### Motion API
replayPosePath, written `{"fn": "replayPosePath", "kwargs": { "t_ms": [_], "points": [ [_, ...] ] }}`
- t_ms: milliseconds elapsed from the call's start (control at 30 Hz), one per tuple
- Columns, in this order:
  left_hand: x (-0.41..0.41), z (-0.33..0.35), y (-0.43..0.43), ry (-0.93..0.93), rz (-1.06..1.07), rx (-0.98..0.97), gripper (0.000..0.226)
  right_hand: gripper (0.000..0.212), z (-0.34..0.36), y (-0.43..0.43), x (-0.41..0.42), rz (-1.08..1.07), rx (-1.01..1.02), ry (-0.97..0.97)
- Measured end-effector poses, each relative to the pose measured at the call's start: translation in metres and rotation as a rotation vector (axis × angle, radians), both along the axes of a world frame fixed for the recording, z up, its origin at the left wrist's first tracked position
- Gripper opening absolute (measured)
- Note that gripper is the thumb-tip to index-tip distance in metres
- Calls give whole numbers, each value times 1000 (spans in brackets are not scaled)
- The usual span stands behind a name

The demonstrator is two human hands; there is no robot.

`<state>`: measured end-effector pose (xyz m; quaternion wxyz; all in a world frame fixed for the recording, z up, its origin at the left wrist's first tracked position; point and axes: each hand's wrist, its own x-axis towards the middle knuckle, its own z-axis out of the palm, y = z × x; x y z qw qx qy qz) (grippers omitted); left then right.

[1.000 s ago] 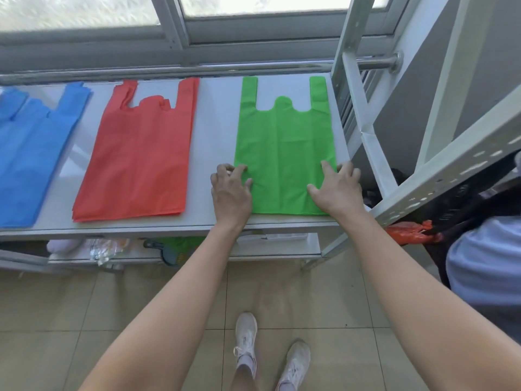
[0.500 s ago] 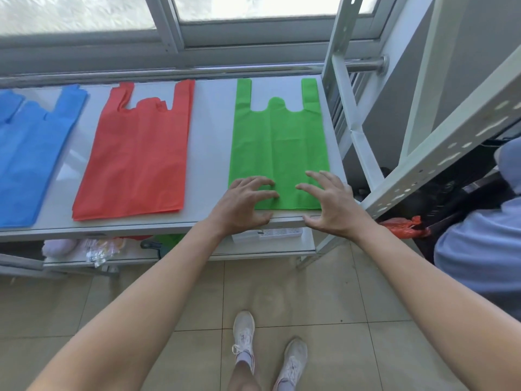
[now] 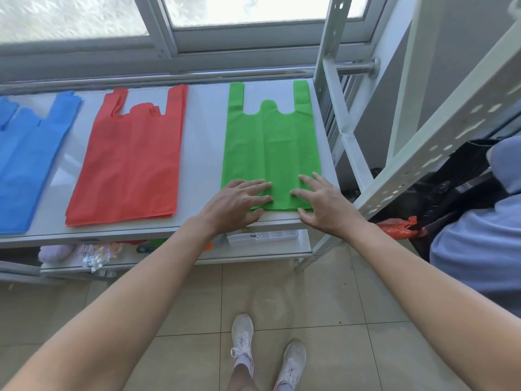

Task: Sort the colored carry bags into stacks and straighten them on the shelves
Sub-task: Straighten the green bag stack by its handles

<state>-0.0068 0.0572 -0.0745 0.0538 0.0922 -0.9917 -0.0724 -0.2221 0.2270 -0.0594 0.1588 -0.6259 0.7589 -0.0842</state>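
Green bag stack lies flat at the shelf's right end; left hand and right hand, fingers spread, press its near edge, probably squaring it up.

Head view: worn on the person's head, looks forward and steeply down, close over the shelf.
Shared: single view.

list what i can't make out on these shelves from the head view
- blue bags: left part cut off by the frame edge.
- green bags: front edge hidden under left hand and right hand.
- lower shelf: items mostly hidden by the top shelf, unidentifiable.
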Motion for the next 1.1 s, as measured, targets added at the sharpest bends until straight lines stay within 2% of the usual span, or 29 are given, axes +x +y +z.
{"fn": "replayPosePath", "kwargs": {
  "t_ms": [133,200,300,367,533,800,1000,1100],
  "points": [
    [10,-4,0,4,57,-4,39,51,-1,1,2,-12,13,16],
    [17,-7,2,39,210,76,42,47,1,0,2,-40,8,-14],
    [22,-13,0,118,449,165,35,38,6,-8,2,-162,-44,-111],
    [21,-15,-2,120,525,185,36,43,6,-18,0,-259,-35,-96],
    [13,-13,1,78,578,173,47,64,5,-39,-7,-395,82,-73],
    [16,-15,19,92,638,131,41,56,10,-56,-16,-384,74,-120],
    [11,-19,10,163,876,282,39,52,6,-52,-7,-430,62,-59],
    [9,-19,7,149,888,286,40,46,3,-51,1,-462,52,-19]
  ]
}}
